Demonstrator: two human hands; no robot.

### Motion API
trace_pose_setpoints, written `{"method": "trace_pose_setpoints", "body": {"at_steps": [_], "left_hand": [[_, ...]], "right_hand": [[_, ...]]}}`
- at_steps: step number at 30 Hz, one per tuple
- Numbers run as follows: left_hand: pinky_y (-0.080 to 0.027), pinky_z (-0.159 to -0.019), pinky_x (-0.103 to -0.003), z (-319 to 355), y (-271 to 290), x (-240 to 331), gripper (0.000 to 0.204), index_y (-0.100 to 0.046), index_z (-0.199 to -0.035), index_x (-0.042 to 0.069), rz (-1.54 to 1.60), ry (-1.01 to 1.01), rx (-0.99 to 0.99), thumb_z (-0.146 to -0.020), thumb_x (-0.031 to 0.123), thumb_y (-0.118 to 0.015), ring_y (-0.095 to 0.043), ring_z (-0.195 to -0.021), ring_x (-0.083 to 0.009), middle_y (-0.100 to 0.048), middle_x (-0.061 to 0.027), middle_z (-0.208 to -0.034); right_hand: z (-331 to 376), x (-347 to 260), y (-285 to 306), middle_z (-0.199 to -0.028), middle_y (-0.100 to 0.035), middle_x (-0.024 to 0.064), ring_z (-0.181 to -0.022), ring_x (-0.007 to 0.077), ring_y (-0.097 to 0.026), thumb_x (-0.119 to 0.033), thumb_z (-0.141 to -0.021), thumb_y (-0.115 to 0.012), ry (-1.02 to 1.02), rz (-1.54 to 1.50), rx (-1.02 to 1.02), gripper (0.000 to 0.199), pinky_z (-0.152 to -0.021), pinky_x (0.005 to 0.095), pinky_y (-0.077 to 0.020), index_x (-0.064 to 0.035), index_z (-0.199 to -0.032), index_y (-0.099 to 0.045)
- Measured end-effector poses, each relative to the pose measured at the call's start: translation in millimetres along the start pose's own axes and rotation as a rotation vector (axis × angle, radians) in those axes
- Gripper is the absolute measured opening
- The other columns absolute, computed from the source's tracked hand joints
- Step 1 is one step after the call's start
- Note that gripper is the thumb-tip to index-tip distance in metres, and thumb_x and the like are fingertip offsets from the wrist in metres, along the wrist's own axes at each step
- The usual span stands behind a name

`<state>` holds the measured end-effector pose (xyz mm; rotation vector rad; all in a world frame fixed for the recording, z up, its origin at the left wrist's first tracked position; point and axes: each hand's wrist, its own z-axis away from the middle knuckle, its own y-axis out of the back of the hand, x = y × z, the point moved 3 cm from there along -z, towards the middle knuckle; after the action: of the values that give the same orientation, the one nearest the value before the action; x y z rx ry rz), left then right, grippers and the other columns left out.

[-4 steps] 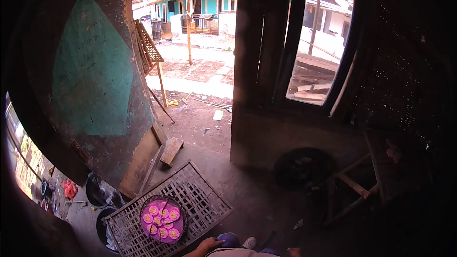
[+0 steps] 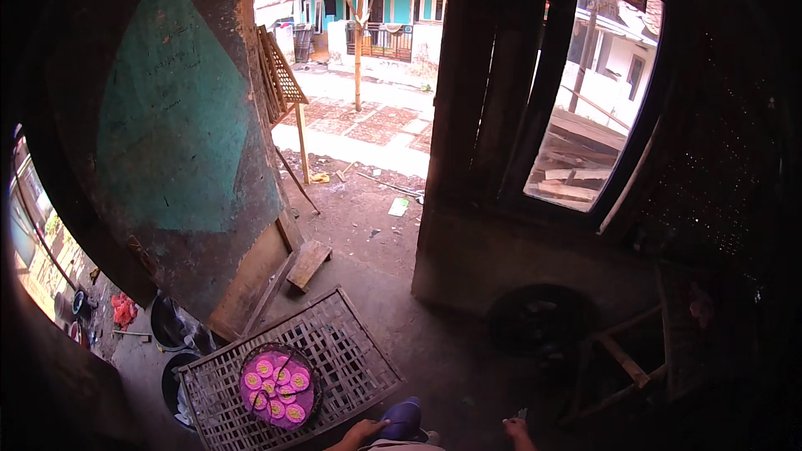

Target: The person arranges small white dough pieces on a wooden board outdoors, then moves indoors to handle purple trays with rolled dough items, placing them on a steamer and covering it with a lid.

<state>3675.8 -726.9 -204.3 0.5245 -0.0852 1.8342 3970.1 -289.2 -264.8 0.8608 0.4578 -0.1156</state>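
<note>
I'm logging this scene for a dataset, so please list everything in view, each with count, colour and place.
rack: one, grey woven, on the floor, lower left.
tray: one, pink, round, on the rack, holding pink and yellow discs, count unclear.
pots: two, dark, left of the rack.
wood block: one, brown, on the floor by the doorway.
wall panel: one, teal, upper left.
window: one, dark frame, upper right.
tyre: one, black, under the window.
house: one, turquoise, outside.
shoe: one, blue, bottom edge.
left hand: one, bottom edge, beside the shoe.
right hand: one, bottom edge, grip unclear.
</note>
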Motion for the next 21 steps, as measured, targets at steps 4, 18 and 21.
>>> {"method": "trace_pose_setpoints", "body": {"at_steps": [4, 18, 21], "left_hand": [[-0.046, -0.095, -0.042, -20.7, 8.8, 47.3, 0.067, -0.074, -0.110, 0.006, 0.092, -0.010, 0.193, -0.089, 0.066, -0.051, -0.064, -0.110, -0.0364, -0.069, -0.0237, -0.112], [-0.050, -0.094, -0.042, -103.2, 253.1, 235.5, 0.044, -0.070, -0.116, 0.011, 0.314, 0.003, 0.561, -0.085, 0.041, -0.066, -0.065, -0.108, -0.0328, -0.069, -0.0150, -0.117], [-0.050, -0.094, -0.041, -137.9, 293.7, 251.4, 0.042, -0.071, -0.115, 0.011, 0.397, -0.004, 0.606, -0.084, 0.039, -0.067, -0.065, -0.110, -0.0322, -0.069, -0.0147, -0.115]], "right_hand": [[-99.4, -164.6, 41.7, -0.085, -0.072, 0.0098, -0.070, 0.0165, -0.069, -0.031, -0.085, -0.072, 0.223, -0.002, 0.052, 0.035, -0.064, 0.0334, -0.0557, -0.0012, -0.104, -0.072], [-232.8, -364.9, 69.6, -0.116, -0.068, 0.0195, -0.112, 0.0344, -0.064, -0.054, -0.082, -0.065, 0.160, 0.525, -0.378, 0.054, -0.098, 0.0429, -0.0491, -0.0081, -0.110, -0.073], [-276.4, -392.5, 58.0, -0.117, -0.068, 0.0194, -0.112, 0.0358, -0.064, -0.051, -0.084, -0.062, 0.335, 0.777, -0.494, 0.051, -0.097, 0.0447, -0.0491, -0.0087, -0.112, -0.073]]}}
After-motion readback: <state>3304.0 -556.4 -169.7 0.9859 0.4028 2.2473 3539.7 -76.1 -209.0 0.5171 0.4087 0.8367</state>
